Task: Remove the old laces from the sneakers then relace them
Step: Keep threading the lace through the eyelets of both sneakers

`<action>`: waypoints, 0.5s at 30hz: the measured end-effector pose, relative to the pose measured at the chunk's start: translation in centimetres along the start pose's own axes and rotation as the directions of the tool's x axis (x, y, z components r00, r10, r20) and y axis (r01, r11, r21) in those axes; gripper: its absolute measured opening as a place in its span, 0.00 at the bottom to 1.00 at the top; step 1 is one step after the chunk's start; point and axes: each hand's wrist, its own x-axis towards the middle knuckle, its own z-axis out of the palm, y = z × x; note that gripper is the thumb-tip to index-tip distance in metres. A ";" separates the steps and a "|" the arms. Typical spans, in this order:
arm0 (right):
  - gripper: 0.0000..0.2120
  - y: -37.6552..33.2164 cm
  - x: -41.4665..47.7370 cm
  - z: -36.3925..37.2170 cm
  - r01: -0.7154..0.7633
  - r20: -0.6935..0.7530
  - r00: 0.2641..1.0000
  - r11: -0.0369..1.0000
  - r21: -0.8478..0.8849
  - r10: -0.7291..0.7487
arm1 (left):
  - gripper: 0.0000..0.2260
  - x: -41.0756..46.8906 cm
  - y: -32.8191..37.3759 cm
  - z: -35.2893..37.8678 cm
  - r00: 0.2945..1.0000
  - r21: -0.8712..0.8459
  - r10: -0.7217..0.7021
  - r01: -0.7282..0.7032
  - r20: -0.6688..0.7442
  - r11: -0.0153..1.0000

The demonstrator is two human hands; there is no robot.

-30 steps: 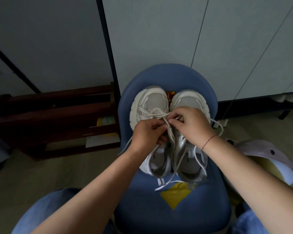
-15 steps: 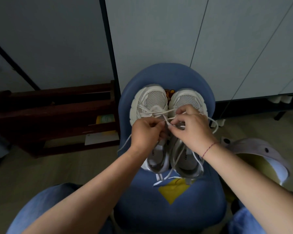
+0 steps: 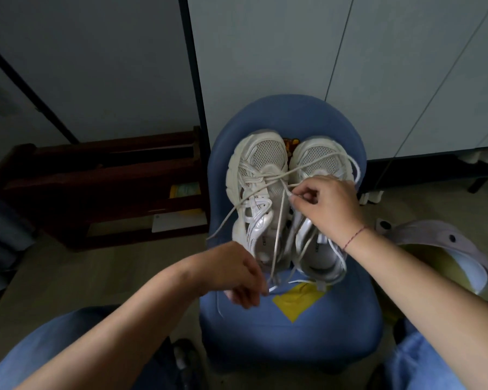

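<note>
Left hand (image 3: pixel 231 273) is low and close to me, forearm coming in from bottom left, back of hand up. Its fingers (image 3: pixel 251 295) are curled in and pinching the lace (image 3: pixel 277 235) near its end. It's a bit blurred, so I can't tell which fingers carry the grip

From that pinch the lace runs straight away from me, taut, over the left sneaker (image 3: pixel 255 175) to its front eyelets. That shoe's heel is just beyond my left fingers

Right hand (image 3: pixel 328 206) is further out and higher, forearm coming in from bottom right, wrist slightly cocked. There's a red thread (image 3: pixel 353 237) round the wrist. Thumb and forefinger fingertips (image 3: pixel 295 197) are pressed together on the same lace, where it crosses between the shoes. The other fingers are loosely curled under the palm

Right sneaker (image 3: pixel 319 157) is under and beyond the right hand, with only the toe and heel showing. A lace loop lies across its toe, beyond my right knuckles. Another strand hangs off to the left of the left shoe, clear of both hands

Both shoes sit side by side, touching, toes pointing away from me, on the blue chair (image 3: pixel 293 339). The yellow patch (image 3: pixel 295 304) on the seat is just right of my left fingers. A dark wooden rack (image 3: pixel 110 187) sits well off to the left
</note>
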 end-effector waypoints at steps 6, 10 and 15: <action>0.02 0.0 -0.1 0.2 -0.027 0.017 0.999 0.999 0.039 0.027 | 0.08 0.5 -0.2 -0.2 1.000 0.205 0.018 -0.020 0.015 0.979; 0.02 0.1 -0.1 0.2 -0.024 0.014 1.000 0.998 0.056 0.023 | 0.08 1.3 1.3 -1.3 0.872 0.109 0.230 -0.203 -0.431 0.973; 0.01 0.1 -0.1 0.3 -0.035 0.018 0.999 0.997 0.069 0.034 | 0.05 3.3 4.1 -1.5 0.692 -0.112 0.291 -0.475 -0.660 0.873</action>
